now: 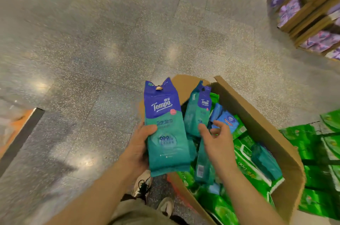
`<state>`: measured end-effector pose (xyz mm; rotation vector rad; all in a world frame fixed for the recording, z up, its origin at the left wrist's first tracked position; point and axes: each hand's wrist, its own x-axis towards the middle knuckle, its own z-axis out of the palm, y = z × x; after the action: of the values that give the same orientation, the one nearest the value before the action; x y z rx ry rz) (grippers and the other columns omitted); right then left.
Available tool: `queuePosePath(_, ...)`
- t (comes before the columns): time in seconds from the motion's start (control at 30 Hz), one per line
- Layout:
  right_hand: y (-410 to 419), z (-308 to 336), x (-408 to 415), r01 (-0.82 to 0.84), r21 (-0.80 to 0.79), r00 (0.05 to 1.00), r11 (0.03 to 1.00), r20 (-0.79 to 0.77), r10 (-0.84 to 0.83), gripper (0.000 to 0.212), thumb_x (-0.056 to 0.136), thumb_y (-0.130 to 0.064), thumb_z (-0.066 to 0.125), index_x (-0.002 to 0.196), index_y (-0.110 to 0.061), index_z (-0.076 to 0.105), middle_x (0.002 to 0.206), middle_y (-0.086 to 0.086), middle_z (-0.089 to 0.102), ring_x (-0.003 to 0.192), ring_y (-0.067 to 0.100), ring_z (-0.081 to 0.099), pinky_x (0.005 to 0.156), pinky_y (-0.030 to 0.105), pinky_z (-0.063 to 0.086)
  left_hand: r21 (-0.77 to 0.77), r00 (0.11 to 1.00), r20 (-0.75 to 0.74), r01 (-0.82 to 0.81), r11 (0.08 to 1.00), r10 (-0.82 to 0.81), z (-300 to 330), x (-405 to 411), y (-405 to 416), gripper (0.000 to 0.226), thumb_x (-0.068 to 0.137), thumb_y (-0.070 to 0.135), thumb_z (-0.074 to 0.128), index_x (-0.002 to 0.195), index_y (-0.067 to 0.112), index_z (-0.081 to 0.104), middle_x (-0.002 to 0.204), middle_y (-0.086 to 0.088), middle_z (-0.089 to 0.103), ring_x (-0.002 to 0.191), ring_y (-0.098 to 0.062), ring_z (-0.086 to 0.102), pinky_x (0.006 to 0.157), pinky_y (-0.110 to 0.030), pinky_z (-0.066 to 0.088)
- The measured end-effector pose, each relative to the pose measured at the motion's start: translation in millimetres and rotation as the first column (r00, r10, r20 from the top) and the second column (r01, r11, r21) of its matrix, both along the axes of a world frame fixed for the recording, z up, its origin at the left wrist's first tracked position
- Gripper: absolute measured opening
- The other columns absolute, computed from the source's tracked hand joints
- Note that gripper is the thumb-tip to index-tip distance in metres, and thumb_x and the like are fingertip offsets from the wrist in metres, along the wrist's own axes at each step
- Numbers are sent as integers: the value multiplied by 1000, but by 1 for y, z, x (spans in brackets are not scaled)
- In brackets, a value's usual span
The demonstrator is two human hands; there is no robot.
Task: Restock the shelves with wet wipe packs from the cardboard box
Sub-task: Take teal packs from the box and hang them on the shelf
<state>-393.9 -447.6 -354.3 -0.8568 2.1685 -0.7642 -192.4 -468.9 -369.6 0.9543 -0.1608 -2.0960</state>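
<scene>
While our left fingers [150,129] wrap the lower edge of the teal wet wipe pack [165,129], our right fingers [204,131] hang loosely spread, holding nothing, just above the packs in the cardboard box [257,123]. We should pinch the second teal pack [197,112] low and stack both. The held pack stands upright left of the box, long axis vertical, blue header up.
</scene>
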Motion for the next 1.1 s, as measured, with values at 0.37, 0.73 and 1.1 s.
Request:
queuePosePath(0.37,-81,-77,-11,-3,193,1000,981,-6,4,130,68,-46,92,160,-13,7,160,16,25,150,32,21,119,49,29,14,996,-94,7,1000,-5,4,44,7,67,24,29,96,85,7,80,88,-19,75,71,-32,73,61,-41,60)
queuePosePath(0.73,-53,44,3,72,65,945,995,316,-89,75,87,-27,74,150,-26,33,117,0,62,86,19,68,64,33,54,57,997,-51,53,997,-50,-2,31,5,63,40,23,78,100,4,71,90,-22,73,70,-34,72,60,-41,60)
queuePosePath(1.1,5,123,50,-426,33,879,904,-223,422,128,58,-70,79,155,-43,1,129,-11,27,129,14,37,111,38,39,-105,968,-210,115,988,-135,37,-73,-19,52,90,51,47,126,19,65,124,-11,69,112,-21,67,94,-35,55)
